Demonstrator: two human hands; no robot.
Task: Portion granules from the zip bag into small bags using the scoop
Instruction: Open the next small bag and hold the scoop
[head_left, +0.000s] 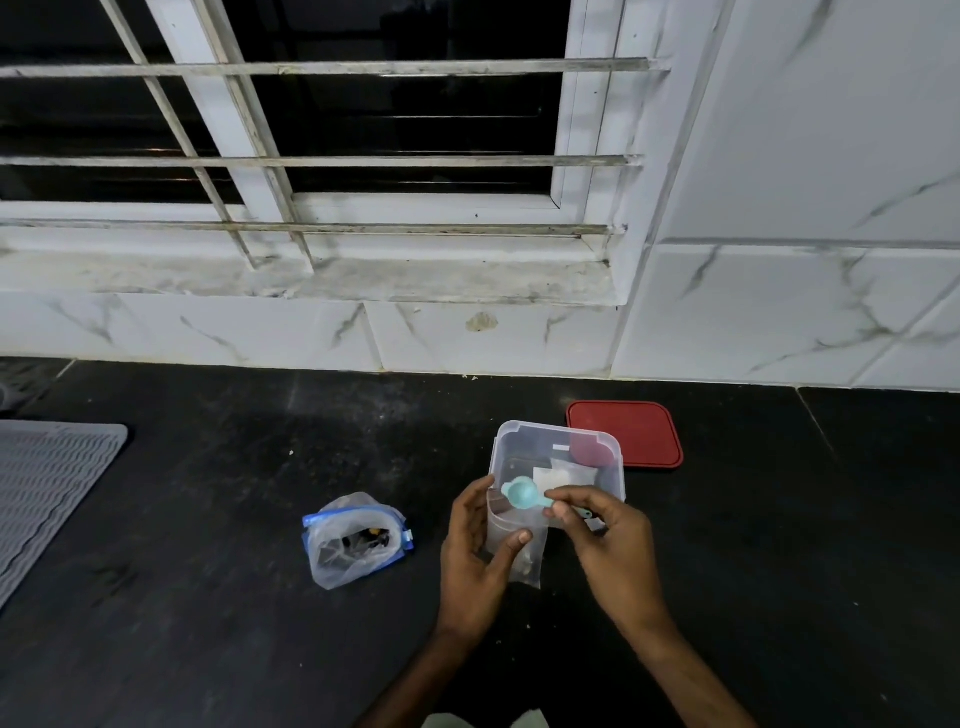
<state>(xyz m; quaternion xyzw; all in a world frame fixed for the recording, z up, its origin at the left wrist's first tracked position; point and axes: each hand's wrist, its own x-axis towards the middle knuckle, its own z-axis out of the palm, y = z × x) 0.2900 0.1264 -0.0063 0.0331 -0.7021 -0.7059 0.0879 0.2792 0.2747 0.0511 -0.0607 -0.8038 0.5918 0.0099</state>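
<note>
Scoop (518, 493), teal and small, sits at the open mouth of the small bag (525, 561), its bowl pointing left and its handle running right into the right hand (608, 540). That hand pinches the handle between thumb and curled fingertips, with the wrist raised and the forearm coming up from the lower right. Whether anything lies in the bowl cannot be told.

The small bag is clear and hangs upright above the counter (208, 519). The left hand (475, 545) grips it, with the thumb pressed across its front and the fingers wrapped behind its left edge. The left forearm rises from the bottom edge, so the two arms converge on the bag.

Just behind the hands stands a clear plastic container (556, 431), open-topped, and a red lid (628, 431) lies flat behind it to the right. Well to the left of the hands, the zip bag (358, 540) with its blue closure sits open on the dark counter, with dark granules (366, 538) showing inside. A grey ribbed mat (47, 478) lies at the far left, and above are a marbled tile wall (779, 208) and a barred window (363, 130).
</note>
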